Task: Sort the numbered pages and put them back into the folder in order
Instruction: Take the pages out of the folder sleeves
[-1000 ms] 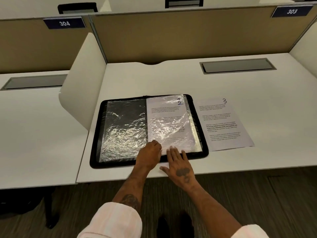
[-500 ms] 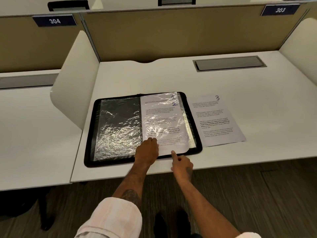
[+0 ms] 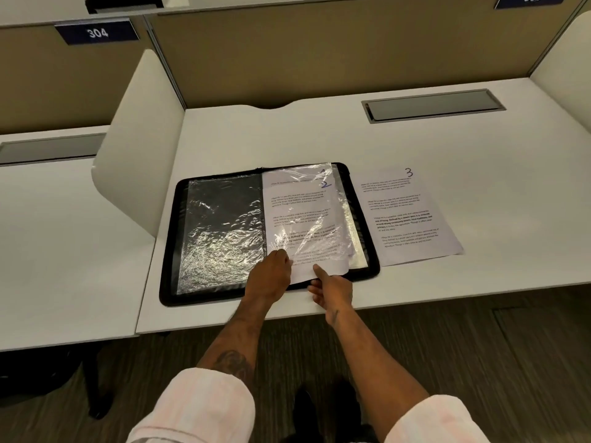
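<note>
A black zip folder (image 3: 169, 251) lies open near the desk's front edge, with crinkled clear sleeves inside. The left sleeve (image 3: 224, 235) looks empty. Page 2 (image 3: 297, 206) sits in the right sleeve over another sheet, and its bottom edge sticks out towards me. My left hand (image 3: 268, 276) presses with curled fingers on the lower left corner of that sleeve and page. My right hand (image 3: 332, 287) pinches the page's protruding bottom edge, index finger on top. Page 3 (image 3: 403, 215) lies loose on the desk just right of the folder.
The white desk (image 3: 479, 155) has a side divider (image 3: 144, 148) on the left, a tan back panel and a grey cable hatch (image 3: 431, 105) at the back right. A second desk lies beyond the divider. My shoes and dark floor show below the desk edge.
My right hand went from lying flat at the folder's front rim to pinching page 2's bottom edge, which now curls up slightly. My left hand stayed at the sleeve's lower corner.
</note>
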`<control>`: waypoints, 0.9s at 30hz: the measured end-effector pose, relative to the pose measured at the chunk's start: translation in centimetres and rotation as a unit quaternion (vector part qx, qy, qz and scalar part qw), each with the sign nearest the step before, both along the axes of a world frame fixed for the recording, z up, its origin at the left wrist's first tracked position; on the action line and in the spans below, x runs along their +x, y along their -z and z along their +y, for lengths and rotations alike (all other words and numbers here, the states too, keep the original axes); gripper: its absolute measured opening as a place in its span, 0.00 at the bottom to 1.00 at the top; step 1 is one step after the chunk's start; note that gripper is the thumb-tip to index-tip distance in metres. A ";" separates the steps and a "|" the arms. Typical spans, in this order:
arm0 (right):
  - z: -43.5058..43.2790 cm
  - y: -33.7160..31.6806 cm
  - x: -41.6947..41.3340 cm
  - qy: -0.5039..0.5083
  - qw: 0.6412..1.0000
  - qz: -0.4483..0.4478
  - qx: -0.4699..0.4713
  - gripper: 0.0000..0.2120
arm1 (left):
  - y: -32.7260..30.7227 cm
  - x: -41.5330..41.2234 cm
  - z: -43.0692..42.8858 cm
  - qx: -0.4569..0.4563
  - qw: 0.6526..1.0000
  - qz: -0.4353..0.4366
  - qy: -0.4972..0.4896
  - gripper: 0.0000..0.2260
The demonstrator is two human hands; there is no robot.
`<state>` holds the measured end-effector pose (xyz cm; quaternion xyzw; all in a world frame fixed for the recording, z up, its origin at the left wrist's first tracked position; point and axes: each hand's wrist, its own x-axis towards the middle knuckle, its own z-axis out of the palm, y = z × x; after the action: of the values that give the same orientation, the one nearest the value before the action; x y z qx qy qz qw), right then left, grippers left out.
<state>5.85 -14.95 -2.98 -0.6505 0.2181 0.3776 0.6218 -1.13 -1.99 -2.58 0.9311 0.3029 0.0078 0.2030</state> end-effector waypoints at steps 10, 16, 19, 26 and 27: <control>-0.8 -3.3 -1.3 -0.144 0.965 -0.207 -0.069 0.16 | -2.3 -0.6 -0.9 0.087 0.996 0.030 0.021 0.13; -1.3 -7.0 -3.9 -0.308 0.787 -0.514 -0.148 0.10 | -5.7 -0.1 -1.0 0.062 0.998 -0.010 -0.029 0.12; -1.3 -9.0 -4.7 -0.334 0.687 -0.629 -0.145 0.10 | -7.3 -0.8 -0.6 0.031 0.997 -0.053 -0.052 0.16; -0.9 -13.7 -5.0 -0.329 0.514 -0.786 -0.101 0.11 | -8.6 -3.3 1.2 0.003 0.979 -0.147 -0.142 0.09; -1.0 -14.5 -5.0 -0.343 0.502 -0.789 -0.090 0.12 | -8.8 -3.8 1.2 0.011 0.979 -0.148 -0.143 0.09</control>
<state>0.84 -15.93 11.54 -0.7556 -0.5696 -0.1297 0.2963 -4.97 -0.83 6.19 0.8691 0.3993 0.1773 0.2320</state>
